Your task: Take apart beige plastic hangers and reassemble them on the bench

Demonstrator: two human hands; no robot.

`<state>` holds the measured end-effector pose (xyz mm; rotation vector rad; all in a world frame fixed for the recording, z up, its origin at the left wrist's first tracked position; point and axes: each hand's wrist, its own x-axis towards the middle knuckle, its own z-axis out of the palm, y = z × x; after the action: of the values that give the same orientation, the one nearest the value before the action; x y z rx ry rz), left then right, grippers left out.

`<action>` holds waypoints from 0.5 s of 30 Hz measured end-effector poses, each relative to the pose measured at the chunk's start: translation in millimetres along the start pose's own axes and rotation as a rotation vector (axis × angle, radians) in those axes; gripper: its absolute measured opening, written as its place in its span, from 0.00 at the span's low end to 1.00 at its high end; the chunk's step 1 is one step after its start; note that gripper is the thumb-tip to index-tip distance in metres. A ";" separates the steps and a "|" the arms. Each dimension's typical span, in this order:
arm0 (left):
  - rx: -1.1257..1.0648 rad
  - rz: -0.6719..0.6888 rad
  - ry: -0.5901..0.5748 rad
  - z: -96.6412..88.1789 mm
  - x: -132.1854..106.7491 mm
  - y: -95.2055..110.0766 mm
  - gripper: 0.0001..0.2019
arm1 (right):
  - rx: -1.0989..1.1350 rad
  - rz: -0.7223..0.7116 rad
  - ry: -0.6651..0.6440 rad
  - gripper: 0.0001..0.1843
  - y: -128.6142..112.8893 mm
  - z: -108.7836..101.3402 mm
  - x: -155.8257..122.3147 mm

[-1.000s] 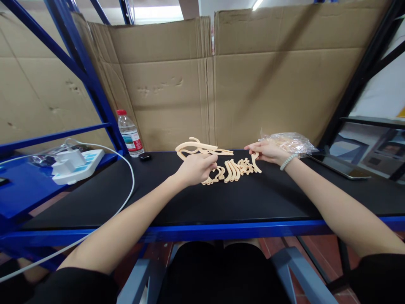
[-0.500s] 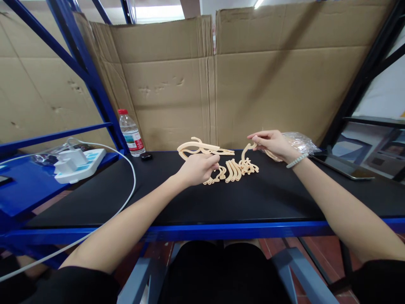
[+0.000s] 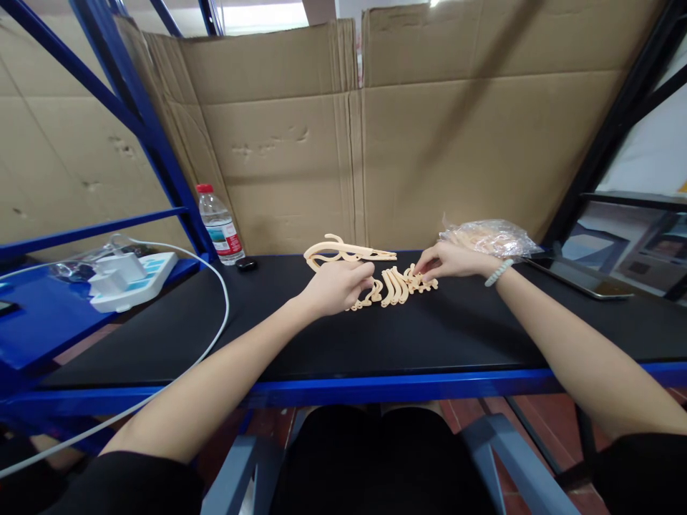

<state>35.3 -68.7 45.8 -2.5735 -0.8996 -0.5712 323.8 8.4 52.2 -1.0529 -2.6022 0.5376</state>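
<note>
My left hand (image 3: 340, 287) has its fingers curled in, close to a few small curved pale wooden pieces (image 3: 376, 292); whatever it may hold is hidden. Behind it lies a longer assembly of curved wooden pieces (image 3: 370, 253), partly covered by the hand. Several rib-shaped wooden pieces (image 3: 398, 288) stand in a row between my two hands. To their right is a cluster of small knobby wooden pieces (image 3: 429, 285). My right hand (image 3: 443, 262) is down at this cluster, fingertips pinched on a wooden piece that they mostly cover.
A clear plastic bag (image 3: 491, 237) with pale pieces lies behind my right hand, and a tablet (image 3: 580, 277) is right of it. At left stand a water bottle (image 3: 221, 227), a small black object (image 3: 246, 264) and a power strip (image 3: 137, 279) with a white cable (image 3: 227, 304). Cardboard (image 3: 279, 143) closes the back.
My right hand has come down and slightly left, bringing the curved wooden piece it held up to the cluster. The bag is now uncovered. My left hand has hardly moved.
</note>
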 end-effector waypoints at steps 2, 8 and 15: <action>-0.008 0.009 0.014 3.0 0.1 3.6 0.09 | 0.138 0.031 0.126 0.18 -11.4 7.2 1.7; 0.018 0.154 0.022 12.0 0.7 21.5 0.08 | 0.850 -0.054 0.162 0.27 -71.9 44.9 6.6; 0.021 0.352 -0.033 15.4 0.7 32.0 0.10 | 0.733 -0.071 0.156 0.19 -104.6 67.3 2.6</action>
<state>60.6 -85.0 26.9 -2.6419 -0.4402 -0.4140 232.4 -74.9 38.5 -0.7085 -2.0160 1.2064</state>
